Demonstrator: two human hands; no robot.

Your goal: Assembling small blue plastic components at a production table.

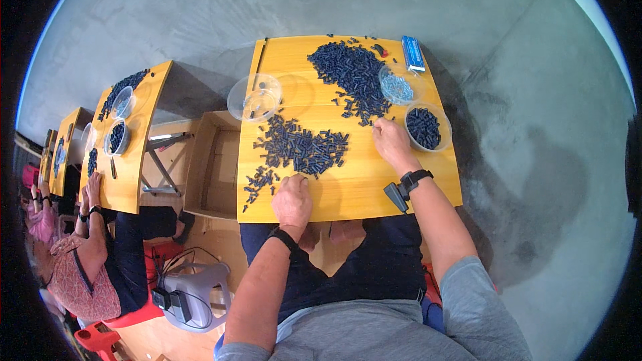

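Observation:
My left hand (292,202) is closed, its knuckles up, at the near edge of a pile of small dark tubular pieces (304,150) on the yellow table (381,194). Whatever its fingers hold is hidden. Farther right, my right hand (392,142) is also closed, fingertips beside the lower tip of a larger heap of dark pieces (349,70). I cannot make out anything in its grip. Just right of it stands a clear round tub (424,127) filled with similar dark pieces. Behind that, another clear tub (399,87) contains small pale-blue or silvery bits.
A clear tub (257,98) with a few bits overhangs the table's left edge. A blue-and-white box (413,53) lies at the far right corner, near a red-and-black item (380,50). An open cardboard box (212,170) stands left; beyond, a co-worker sits at another table (150,103).

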